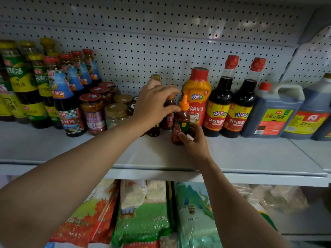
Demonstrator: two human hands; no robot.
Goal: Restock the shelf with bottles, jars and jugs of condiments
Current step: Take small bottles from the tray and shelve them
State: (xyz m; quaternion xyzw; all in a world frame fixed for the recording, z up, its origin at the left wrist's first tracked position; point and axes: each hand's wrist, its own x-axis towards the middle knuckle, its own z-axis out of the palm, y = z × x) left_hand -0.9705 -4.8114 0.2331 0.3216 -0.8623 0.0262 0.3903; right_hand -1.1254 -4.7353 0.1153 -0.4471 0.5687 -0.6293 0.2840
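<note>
my right hand (194, 141) gripping the chili bottle (180, 122) low down, standing on the shelf (161, 154), left hand (154, 104) fingers spread loose over the bottles behind, jugs (275, 111) far right

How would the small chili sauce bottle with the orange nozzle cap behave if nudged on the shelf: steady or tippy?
Probably tippy: the chili sauce bottle is tall and narrow and tapers to a pointed cap. It looks like squeezable plastic, so likely light and unlikely to break. The right hand grips its lower body, which should steady it. If it fell, it could knock the matching bottle behind.
</note>
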